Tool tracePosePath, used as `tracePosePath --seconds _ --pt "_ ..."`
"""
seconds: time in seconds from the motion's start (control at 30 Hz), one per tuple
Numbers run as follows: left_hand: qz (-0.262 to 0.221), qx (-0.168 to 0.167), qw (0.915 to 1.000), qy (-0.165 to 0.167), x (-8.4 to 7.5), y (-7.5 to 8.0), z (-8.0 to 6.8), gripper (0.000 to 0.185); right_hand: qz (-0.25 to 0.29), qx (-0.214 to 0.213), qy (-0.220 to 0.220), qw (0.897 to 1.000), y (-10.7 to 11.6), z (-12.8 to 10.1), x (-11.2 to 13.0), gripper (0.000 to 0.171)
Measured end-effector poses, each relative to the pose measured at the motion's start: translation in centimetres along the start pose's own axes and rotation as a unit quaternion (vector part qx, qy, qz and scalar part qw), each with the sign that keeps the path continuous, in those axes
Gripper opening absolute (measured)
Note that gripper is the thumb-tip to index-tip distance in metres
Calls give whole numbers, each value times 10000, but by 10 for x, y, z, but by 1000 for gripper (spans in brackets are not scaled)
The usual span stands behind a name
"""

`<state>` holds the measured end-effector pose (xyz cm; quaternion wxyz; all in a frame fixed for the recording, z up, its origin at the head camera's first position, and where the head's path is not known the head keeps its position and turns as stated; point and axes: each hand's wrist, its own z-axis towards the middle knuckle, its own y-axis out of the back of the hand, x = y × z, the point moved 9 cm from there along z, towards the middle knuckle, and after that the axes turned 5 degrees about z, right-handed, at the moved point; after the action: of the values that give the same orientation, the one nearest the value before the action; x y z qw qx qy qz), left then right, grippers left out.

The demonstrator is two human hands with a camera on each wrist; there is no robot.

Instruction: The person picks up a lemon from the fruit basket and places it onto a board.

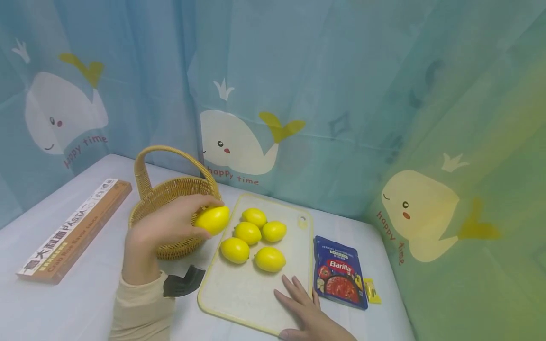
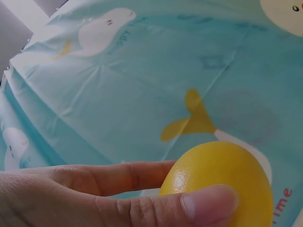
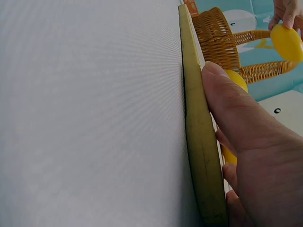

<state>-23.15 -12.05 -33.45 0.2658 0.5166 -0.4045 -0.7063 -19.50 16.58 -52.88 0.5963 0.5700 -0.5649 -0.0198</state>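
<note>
My left hand (image 1: 177, 220) pinches a yellow lemon (image 1: 213, 219) between thumb and fingers, above the gap between the wicker basket (image 1: 147, 203) and the cutting board (image 1: 243, 303). The left wrist view shows the thumb lying across that lemon (image 2: 222, 175). On the upper half of the white board with a pale yellow rim, several more lemons (image 1: 270, 259) lie grouped. My right hand (image 1: 304, 310) rests with spread fingers on the board's lower right part. Seen from the right wrist, the thumb lies along the board's yellow edge (image 3: 199, 123).
A long pasta box (image 1: 77, 232) lies at the left. Right of the board are a blue Barilla sauce pouch (image 1: 340, 272) and a small yellow packet (image 1: 372, 291). A black object (image 1: 184, 281) sits by the left wrist. Whale-print curtains (image 1: 320, 94) hang behind the table.
</note>
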Motion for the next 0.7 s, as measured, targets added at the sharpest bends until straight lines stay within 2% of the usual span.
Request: tracePosePath --seconds 0.17,0.37,0.7 --pt "33 96 9998 -191 -4 -6 5 55 29 17 -20 10000 1 0 0 74" --pt "46 312 9994 -120 -7 -14 12 51 76 40 -30 10000 0 1 0 73" --pt "-254 669 9969 -319 -23 -36 26 56 24 0 65 10000 0 1 1 74"
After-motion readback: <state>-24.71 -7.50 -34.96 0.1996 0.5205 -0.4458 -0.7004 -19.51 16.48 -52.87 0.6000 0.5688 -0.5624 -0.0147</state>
